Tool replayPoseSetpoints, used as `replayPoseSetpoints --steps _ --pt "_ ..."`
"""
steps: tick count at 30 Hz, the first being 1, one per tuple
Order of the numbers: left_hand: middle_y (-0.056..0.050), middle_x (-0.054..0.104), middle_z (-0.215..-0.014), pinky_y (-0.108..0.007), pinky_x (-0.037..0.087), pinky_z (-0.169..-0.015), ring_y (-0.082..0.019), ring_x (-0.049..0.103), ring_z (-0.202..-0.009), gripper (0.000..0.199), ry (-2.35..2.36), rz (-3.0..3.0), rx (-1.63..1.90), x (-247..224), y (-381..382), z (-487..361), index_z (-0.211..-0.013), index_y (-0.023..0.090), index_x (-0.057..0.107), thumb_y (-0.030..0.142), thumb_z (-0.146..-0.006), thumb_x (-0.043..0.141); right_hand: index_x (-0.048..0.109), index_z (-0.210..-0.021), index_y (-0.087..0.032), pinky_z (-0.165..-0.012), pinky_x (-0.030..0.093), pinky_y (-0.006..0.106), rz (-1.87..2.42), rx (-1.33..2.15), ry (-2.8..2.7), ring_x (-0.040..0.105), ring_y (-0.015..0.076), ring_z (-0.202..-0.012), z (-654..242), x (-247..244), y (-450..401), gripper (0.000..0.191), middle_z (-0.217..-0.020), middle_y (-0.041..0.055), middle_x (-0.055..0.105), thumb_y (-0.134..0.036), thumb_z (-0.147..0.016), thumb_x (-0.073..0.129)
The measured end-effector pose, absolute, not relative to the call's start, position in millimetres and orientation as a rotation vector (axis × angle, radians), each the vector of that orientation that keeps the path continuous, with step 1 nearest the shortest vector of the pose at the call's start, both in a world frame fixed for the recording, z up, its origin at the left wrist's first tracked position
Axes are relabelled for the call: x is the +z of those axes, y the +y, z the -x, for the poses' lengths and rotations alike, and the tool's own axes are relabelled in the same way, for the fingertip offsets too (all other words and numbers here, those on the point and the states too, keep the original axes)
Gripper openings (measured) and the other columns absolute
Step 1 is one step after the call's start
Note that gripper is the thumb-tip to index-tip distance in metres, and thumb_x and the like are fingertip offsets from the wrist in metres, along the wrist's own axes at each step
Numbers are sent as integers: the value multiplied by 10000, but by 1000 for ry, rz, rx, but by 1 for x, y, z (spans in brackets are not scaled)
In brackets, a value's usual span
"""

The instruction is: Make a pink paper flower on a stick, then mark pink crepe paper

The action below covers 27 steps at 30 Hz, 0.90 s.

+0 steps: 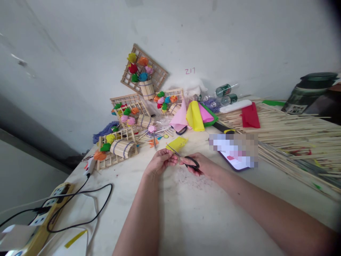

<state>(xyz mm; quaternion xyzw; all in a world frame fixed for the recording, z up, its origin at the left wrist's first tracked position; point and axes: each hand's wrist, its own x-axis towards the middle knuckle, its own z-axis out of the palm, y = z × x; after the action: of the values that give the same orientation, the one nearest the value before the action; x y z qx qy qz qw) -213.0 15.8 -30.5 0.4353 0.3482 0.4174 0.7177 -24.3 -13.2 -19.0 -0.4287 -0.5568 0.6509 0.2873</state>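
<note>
The scissors [176, 153] are held by the handles in the curled right fingers [195, 173]; the left fingers [170, 160] are nearly closed, any hold unclear. Yellow paper [177, 143], at twelve o'clock, appears part-notched; flower panels [119, 148], at ten, look assembled.

Nr side of phone [234, 156]: bare tbl [234, 180], open to R forearm [247, 197]. R side: sticks [290, 137] block. Behind: paper [195, 116].

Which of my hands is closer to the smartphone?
Your right. The right hand, holding black-handled scissors, is just left of the smartphone, with a gap between them. The left hand is farther left, on the far side of the right hand.
</note>
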Motion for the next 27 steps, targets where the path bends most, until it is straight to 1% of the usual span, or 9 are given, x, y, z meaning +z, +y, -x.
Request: replayPoseSetpoints --steps 6,13,21,27 --pt "-89 658 -662 -196 516 -525 -130 622 -549 116 766 -941 935 -30 16 214 -729 83 556 161 -694 636 581 -728 -132 -322 215 183 1165 1702 -1499 325 37 -341 26 -20 -13 424 -434 -62 426 -548 -646 579" --pt "-92 659 -668 -193 516 -521 -127 622 -547 113 781 -924 936 -29 15 215 -741 84 554 155 -698 631 496 -598 -154 -321 214 186 1150 1657 -1538 325 36 -342 27 -25 -12 365 -439 -60 423 -506 -658 569" --pt "-88 659 -666 -198 517 -526 -129 625 -550 110 775 -927 932 -30 15 216 -741 86 553 156 -702 628 451 -571 -163 -323 246 182 1155 1677 -1574 346 40 -345 27 -24 -11 324 -444 -55 430 -455 -673 548" --pt "-86 659 -669 -191 511 -524 -122 621 -543 128 768 -950 934 -30 15 216 -739 90 543 173 -703 633 486 -599 -151 -329 237 185 1128 1709 -1557 351 40 -345 25 -22 -13 341 -446 -52 436 -472 -693 553"
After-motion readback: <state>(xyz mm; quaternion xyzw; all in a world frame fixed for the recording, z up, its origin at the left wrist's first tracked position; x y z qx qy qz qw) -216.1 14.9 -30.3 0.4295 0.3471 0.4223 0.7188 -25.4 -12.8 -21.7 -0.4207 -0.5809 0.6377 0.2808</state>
